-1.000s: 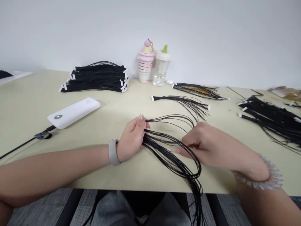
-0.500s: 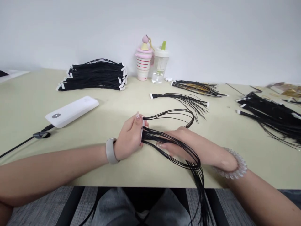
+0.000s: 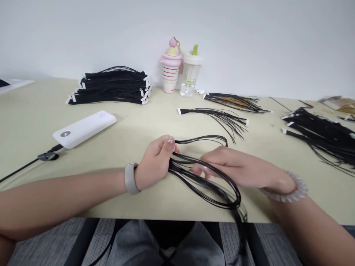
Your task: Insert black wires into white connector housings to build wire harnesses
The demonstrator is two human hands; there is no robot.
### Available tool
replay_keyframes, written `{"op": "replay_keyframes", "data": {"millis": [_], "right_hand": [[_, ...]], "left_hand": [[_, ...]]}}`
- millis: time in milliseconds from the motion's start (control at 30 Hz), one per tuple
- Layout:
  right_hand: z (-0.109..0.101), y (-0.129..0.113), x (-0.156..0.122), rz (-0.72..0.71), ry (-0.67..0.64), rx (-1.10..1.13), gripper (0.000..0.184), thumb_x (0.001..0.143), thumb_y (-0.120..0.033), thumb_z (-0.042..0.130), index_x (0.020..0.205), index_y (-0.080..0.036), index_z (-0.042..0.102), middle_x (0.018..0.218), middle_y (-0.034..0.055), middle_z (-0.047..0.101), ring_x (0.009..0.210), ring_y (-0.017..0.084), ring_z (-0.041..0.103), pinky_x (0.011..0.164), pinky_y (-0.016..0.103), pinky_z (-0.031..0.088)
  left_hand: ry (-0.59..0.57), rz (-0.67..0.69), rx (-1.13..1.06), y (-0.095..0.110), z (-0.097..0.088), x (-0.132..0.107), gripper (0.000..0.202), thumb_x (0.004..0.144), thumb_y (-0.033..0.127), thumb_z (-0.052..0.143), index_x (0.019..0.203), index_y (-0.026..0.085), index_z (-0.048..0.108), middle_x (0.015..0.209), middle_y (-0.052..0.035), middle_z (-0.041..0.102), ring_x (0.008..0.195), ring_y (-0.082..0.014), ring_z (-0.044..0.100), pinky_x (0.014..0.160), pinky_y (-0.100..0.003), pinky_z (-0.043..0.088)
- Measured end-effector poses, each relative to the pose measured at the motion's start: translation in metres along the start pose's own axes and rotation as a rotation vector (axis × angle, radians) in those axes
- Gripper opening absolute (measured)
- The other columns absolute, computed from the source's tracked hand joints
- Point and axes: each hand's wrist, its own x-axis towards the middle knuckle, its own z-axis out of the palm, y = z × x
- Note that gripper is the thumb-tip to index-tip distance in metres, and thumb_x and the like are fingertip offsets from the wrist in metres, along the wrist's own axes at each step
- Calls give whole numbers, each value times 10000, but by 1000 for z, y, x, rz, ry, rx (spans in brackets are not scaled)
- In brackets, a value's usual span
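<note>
My left hand (image 3: 156,160) is closed around one end of a bundle of black wires (image 3: 205,184), with the thumb on top. A white connector at that end is mostly hidden by the fingers. From this grip the wires fan out in loops to the right, and their loose ends hang over the table's front edge. My right hand (image 3: 230,166) is in among the loops, its fingers curled together at some strands; the loops partly cover the fingertips.
A stack of black wire bundles (image 3: 111,87) lies at the back left, near a white power bank (image 3: 84,129) with a cable. A striped cup (image 3: 169,75) and a clear bottle (image 3: 190,75) stand by the wall. More wire harnesses (image 3: 213,112) and a dark pile (image 3: 321,127) lie rightward.
My right hand has drawn slightly to the right and its wrist has shifted outward. The main wire strands have dropped lower and blur with motion. My left hand keeps its hold.
</note>
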Motion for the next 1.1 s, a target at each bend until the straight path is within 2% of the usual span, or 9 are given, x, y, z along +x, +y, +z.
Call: {"op": "replay_keyframes", "data": {"millis": [167,300,467,600,733,800,967,1033,1100], "right_hand": [[31,-4,20,-2,202,209,347,904,-381,345,658,-146,416,619,-33,379,567,54,325,514,185,295],[45,-2,27,42,253,352,380,875,-441,387,629,-152,374,584,-42,306,535,49,266,449,186,223],[47,-4,27,-25,367,38,343,870,-327,406,584,-153,332,564,-44,301,534,52,236,488,197,230],[43,-7,24,-8,465,-247,187,802,-198,468,623,-148,443,607,-25,432,556,60,341,555,206,293],[19,-3,9,134,388,-260,211,774,-185,494,573,-152,550,586,-10,526,526,65,412,529,208,331],[2,3,0,255,446,-234,198,752,-195,517,580,-169,611,506,-26,515,442,53,372,449,205,300],[-29,27,-15,428,1040,-125,104,688,-234,615,718,-182,701,501,-3,573,468,102,493,455,239,386],[-35,37,-16,274,1267,148,147,710,-224,607,827,-184,686,755,40,661,657,141,593,552,267,468],[-38,45,-15,54,1384,443,161,753,-227,572,890,-199,653,1024,54,625,862,154,600,673,287,507]], "left_hand": [[-22,44,-23,-1,0,-5,451,868,502,301,627,153,454,531,25,414,439,-51,351,402,-175,307],[-3,-13,-12,0,0,-7,465,860,527,283,635,158,454,519,29,407,433,-56,350,407,-182,312],[4,-44,28,2,1,-6,467,855,530,295,633,161,475,465,35,383,412,-66,358,388,-185,299],[11,-99,63,4,2,-3,460,850,533,316,644,162,492,412,44,383,363,-63,365,365,-185,296],[-11,-229,18,5,2,1,458,830,567,328,659,171,483,355,58,352,289,-69,357,304,-183,278],[-2,-284,-18,4,2,3,460,817,586,330,673,176,482,353,63,341,265,-72,353,277,-181,275],[35,-322,-46,1,3,5,438,812,574,359,680,179,492,380,65,332,259,-69,351,257,-176,279],[45,-321,-52,-1,3,6,436,817,565,358,674,175,491,402,60,350,262,-63,355,257,-175,284],[53,-314,-60,-2,4,6,438,820,560,357,668,172,492,412,59,357,261,-59,355,258,-175,285]]}}
